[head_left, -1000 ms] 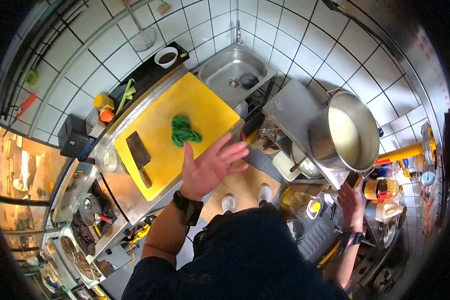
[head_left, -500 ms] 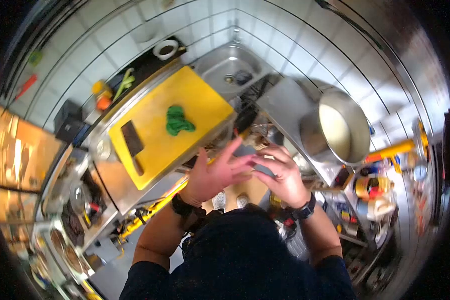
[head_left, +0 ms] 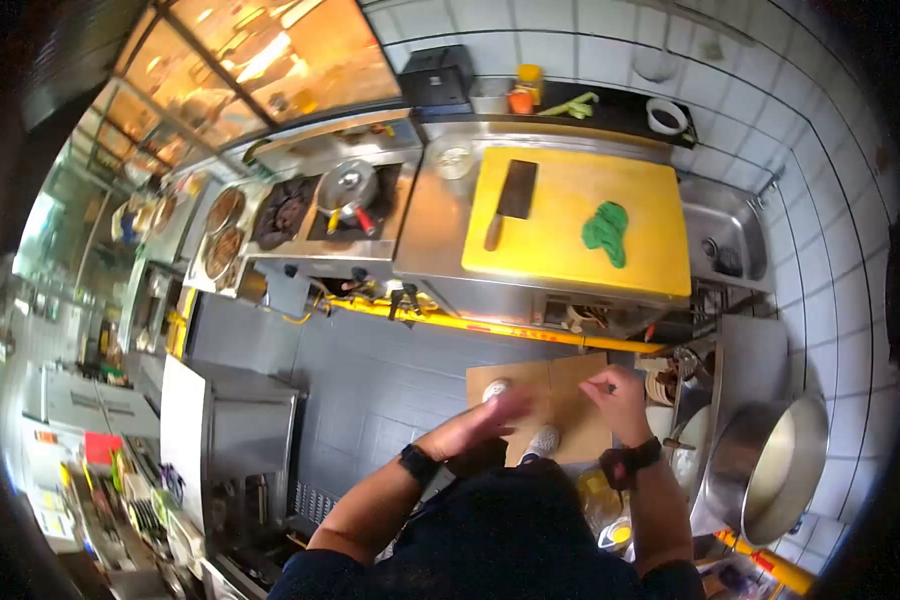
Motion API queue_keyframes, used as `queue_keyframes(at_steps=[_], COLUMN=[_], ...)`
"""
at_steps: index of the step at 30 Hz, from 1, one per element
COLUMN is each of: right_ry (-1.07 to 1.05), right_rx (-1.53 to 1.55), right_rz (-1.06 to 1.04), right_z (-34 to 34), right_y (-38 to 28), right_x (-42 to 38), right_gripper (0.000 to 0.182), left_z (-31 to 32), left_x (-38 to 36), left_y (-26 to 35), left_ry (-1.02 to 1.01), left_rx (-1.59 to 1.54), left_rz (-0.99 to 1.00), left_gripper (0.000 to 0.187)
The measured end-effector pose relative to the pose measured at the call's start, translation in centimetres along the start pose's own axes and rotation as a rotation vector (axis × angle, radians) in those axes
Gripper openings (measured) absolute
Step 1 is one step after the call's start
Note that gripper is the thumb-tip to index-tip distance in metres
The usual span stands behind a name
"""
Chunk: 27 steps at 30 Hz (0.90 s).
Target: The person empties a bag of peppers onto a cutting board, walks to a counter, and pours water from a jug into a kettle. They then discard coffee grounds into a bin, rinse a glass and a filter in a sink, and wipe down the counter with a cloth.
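Note:
Over the cardboard on the floor, my left hand (head_left: pixel 485 420) is smeared by motion, so its fingers cannot be made out. To its right, my right hand (head_left: pixel 618 402) is raised with thumb and fingers pinched together; whatever they may hold is too small to tell. A gap separates the two hands. Beyond them, a yellow cutting board (head_left: pixel 560 190) lies on the steel counter. On it rest a cleaver (head_left: pixel 518 190) and a crumpled green cloth (head_left: pixel 605 232), both untouched.
A steel sink (head_left: pixel 720 210) adjoins the board. At lower right stands a large pot (head_left: pixel 735 490) with pale contents. A lidded pan (head_left: pixel 348 188) sits on the stove at left. Yellow pipe (head_left: pixel 490 325) runs below the counter. A white-topped steel cabinet (head_left: pixel 182 430) stands at left.
The view has swung left, so the board and sink appear farther right. My hands, close together before, are now apart. My right hand's fingers have drawn together.

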State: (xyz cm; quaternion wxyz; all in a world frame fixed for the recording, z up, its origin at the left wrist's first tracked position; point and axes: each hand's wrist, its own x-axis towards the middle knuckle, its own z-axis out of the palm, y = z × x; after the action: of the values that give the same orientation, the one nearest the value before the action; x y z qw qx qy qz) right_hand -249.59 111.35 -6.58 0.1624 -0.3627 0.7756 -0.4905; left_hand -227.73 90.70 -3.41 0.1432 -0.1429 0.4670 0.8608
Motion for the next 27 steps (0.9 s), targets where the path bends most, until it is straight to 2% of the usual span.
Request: queue_keyframes(at_steps=[2,3,5,6,7,9,10,12,13,16,20,23,24,26,27], right_ry=[-0.121,-0.192,-0.351,-0.435,-0.535,-0.75,-0.815,-0.824,-0.8,-0.736,-0.78,-0.872,-0.918,-0.948,-1.034], right_rx=[-0.009,-0.009,-0.138,-0.264,-0.388,-0.51,-0.501,-0.418,-0.364,-0.247,-0.222,-0.3,-0.332,-0.356,-0.375], right_rz=[0.225,0.277,0.434,0.539,0.623,0.786,0.885,1.095,1.184,1.276,1.092,0.728,0.504,-0.1,-0.108], right_z=[2.3,3.2,4.3,4.9,4.6,2.0,0.6,-1.2,-1.6,0.5,8.5,15.9,18.2,23.3,26.6], right_y=[4.7,7.8,15.3,21.9,25.8,30.4,31.2,29.7,28.1,24.4,22.2,22.3,23.3,26.8,21.6], right_x=[-1.2,-2.4,-6.1,-9.8,-13.4,-20.6,-23.8,-28.2,-29.5,-30.5,-25.8,-18.7,-16.3,-11.8,-8.4], right_gripper=[0.013,0.014,0.021,0.028,0.029,0.032,0.033,0.036,0.038,0.043,0.05,0.056,0.058,0.061,0.062], left_z=[-4.6,-8.2,-16.9,-19.2,-23.1,-22.8,-21.0,-18.6,-17.4,-17.5,-23.5,-32.7,-35.7,-40.3,-39.5], left_x=[-4.0,-6.4,-13.2,-17.2,-23.1,-34.4,-38.6,-44.4,-46.1,-48.5,-50.5,-52.7,-53.1,-51.6,-50.4], left_y=[-3.8,-7.7,-18.8,-23.4,-31.1,-38.2,-40.1,-43.3,-43.7,-43.1,-41.7,-40.9,-40.2,-35.2,-29.8], left_ry=[0.304,0.479,0.922,1.224,1.383,1.126,1.051,0.817,0.77,0.861,0.901,0.815,0.894,1.268,1.279], left_rx=[0.002,-0.016,-0.252,-0.331,-0.272,1.106,1.14,1.252,1.127,0.801,0.799,1.191,1.149,-0.269,-0.317], left_rz=[-0.048,-0.081,-0.122,-0.22,-0.24,-0.901,-0.982,-1.077,-1.115,-1.099,-0.948,-0.739,-0.648,-0.321,-0.284], left_gripper=[0.09,0.084,0.066,0.064,0.049,0.033,0.029,0.037,0.037,0.036,0.036,0.037,0.038,0.049,0.053])
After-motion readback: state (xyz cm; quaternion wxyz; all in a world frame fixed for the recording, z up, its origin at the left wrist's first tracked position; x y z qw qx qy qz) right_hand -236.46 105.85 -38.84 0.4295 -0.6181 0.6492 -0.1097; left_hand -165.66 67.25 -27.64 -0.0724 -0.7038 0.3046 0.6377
